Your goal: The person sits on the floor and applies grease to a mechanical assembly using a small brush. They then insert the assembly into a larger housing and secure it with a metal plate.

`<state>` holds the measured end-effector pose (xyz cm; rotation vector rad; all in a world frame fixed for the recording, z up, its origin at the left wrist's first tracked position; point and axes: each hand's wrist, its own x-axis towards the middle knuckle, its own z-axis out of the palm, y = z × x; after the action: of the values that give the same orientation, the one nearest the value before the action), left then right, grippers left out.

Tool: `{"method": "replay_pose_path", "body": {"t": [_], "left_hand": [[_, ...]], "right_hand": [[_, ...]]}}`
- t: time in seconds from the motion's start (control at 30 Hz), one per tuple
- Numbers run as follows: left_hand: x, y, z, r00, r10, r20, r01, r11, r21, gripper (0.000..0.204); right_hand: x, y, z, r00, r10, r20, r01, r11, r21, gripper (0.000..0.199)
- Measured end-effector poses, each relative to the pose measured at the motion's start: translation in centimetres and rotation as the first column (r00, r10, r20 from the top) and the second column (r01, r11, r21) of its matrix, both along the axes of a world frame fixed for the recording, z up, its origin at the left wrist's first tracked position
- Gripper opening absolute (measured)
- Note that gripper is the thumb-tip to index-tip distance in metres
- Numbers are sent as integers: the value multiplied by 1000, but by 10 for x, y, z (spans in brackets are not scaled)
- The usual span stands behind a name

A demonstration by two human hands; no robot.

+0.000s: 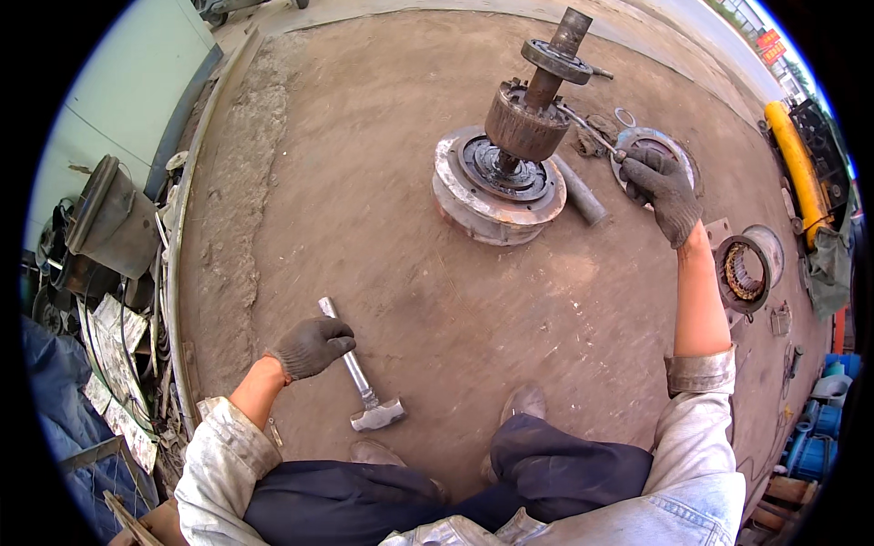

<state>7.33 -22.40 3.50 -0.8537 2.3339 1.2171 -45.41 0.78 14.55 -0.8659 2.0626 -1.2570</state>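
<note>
Left grip (311, 348) curls round a hammer (360, 377), right grip (663, 193) round a rod (594, 135); a housing (773, 253) holds coils (732, 275)

"Where do I have the left hand (312, 348)?"
"Gloved, closed around the handle of a steel hammer (379, 416), whose head is the end nearer the shoes (525, 401)."
"And my right hand (663, 189)?"
"I see it gripping a slim metal rod (594, 136), slanted toward the toothed rotor (525, 126); contact I can't tell."
"How does that stand?"
"On its upright shaft (570, 35), above a round flanged housing (449, 182) on the dirt floor (382, 200)."
</note>
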Motion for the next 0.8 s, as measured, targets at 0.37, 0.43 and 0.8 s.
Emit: {"method": "replay_pose_path", "body": {"t": [0.37, 0.43, 0.8], "left_hand": [[61, 136, -95, 777, -578, -249, 419, 770, -481, 53], [59, 144, -106, 760, -608, -228, 449, 746, -492, 51], [25, 101, -141, 895, -431, -113, 248, 694, -676, 42]], "right_hand": [[34, 4, -41, 959, 177, 221, -157, 982, -105, 34], [33, -4, -41, 951, 177, 254, -134, 975, -179, 34], [-50, 38, -66, 891, 328, 316, -226, 921, -318, 30]]}}
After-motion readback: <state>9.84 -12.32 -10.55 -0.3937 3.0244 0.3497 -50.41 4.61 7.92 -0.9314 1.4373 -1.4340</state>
